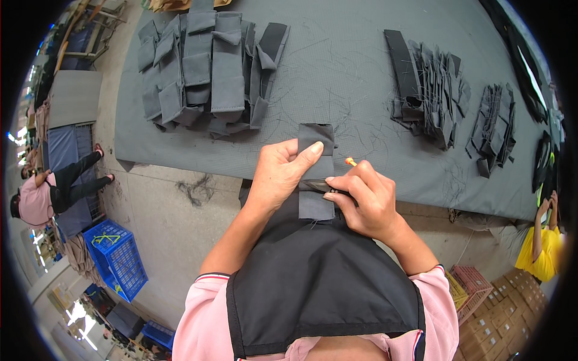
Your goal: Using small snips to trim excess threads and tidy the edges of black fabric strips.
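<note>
The worker's left hand (280, 171) pinches a grey cloth strip (324, 163) at the table's (337, 66) near edge; the right hand (367, 195), at the strip's four o'clock, grips a small dark cutter (318, 186), tip over the cloth. One cloth pile (205, 69) sits at half past ten, another (430, 90) at half past one, with wide, thread-strewn working room between.

Pale floor (165, 240), grey table (343, 42), possibly windows (78, 310)

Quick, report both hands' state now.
Left hand: closed, pinching the grey fabric strip under its thumb.
Right hand: closed, holding a small cutting tool.
</note>
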Tool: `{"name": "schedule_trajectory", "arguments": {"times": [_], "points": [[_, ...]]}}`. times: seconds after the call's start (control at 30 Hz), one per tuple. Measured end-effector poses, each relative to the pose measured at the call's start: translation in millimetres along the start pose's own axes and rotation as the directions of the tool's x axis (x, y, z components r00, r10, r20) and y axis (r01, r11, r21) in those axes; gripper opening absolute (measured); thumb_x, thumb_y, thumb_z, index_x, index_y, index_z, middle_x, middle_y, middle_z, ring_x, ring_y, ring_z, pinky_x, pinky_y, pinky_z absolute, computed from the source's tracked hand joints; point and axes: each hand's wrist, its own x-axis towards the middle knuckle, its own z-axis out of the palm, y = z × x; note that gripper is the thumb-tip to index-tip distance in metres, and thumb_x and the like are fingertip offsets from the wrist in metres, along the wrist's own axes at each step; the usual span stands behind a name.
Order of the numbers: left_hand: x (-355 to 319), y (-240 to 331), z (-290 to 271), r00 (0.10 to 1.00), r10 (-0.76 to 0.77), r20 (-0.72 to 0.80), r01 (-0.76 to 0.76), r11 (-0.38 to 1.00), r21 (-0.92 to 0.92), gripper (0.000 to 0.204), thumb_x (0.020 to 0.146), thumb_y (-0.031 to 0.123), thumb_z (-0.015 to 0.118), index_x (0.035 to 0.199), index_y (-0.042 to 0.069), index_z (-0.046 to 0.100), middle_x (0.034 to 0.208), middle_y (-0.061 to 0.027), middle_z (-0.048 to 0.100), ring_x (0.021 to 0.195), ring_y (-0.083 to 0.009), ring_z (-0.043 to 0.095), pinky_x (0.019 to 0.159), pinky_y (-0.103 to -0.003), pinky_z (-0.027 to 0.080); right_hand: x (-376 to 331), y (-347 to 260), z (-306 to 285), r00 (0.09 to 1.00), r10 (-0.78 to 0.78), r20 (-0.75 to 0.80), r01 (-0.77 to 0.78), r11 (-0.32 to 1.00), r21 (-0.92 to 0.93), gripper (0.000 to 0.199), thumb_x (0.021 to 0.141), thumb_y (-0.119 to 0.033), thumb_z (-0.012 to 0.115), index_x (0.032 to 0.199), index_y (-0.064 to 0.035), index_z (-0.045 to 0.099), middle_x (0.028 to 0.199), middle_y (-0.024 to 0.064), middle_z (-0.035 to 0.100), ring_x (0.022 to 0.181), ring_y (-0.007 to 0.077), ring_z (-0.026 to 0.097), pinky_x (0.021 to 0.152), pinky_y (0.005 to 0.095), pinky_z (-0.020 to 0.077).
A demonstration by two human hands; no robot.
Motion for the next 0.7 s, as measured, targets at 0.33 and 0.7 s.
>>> {"name": "schedule_trajectory", "arguments": {"times": [0.33, 0.7], "points": [[2, -6, -2, 1.000, 0.003, 0.003, -0.003, 1.000, 0.029, 0.023, 0.090, 0.021, 0.062, 0.083, -0.001, 0.065, 0.074, 0.0052, 0.059, 0.065, 0.0001, 0.045, 0.054, -0.019, 0.037, -3, 0, 0, 1.000, 0.002, 0.018, -0.002, 0.999, -0.038, 0.027, 0.059, -0.007, 0.076, 0.082, -0.0044, 0.062, 0.069, 0.0050, 0.048, 0.056, 0.0195, 0.053, 0.051, 0.0308, 0.0436], [1, 6, 6, 1.000, 0.015, -0.022, -0.016, 0.999, -0.035, 0.022, 0.090, 0.020, 0.061, 0.082, -0.001, 0.064, 0.074, 0.0053, 0.059, 0.066, -0.0003, 0.046, 0.057, -0.018, 0.038, -3, -2, 1, 0.998, 0.059, -0.022, -0.058, 0.998, 0.032, 0.025, 0.063, -0.007, 0.076, 0.084, -0.0050, 0.063, 0.068, 0.0068, 0.049, 0.053, 0.0213, 0.052, 0.048, 0.0305, 0.0421]]}}
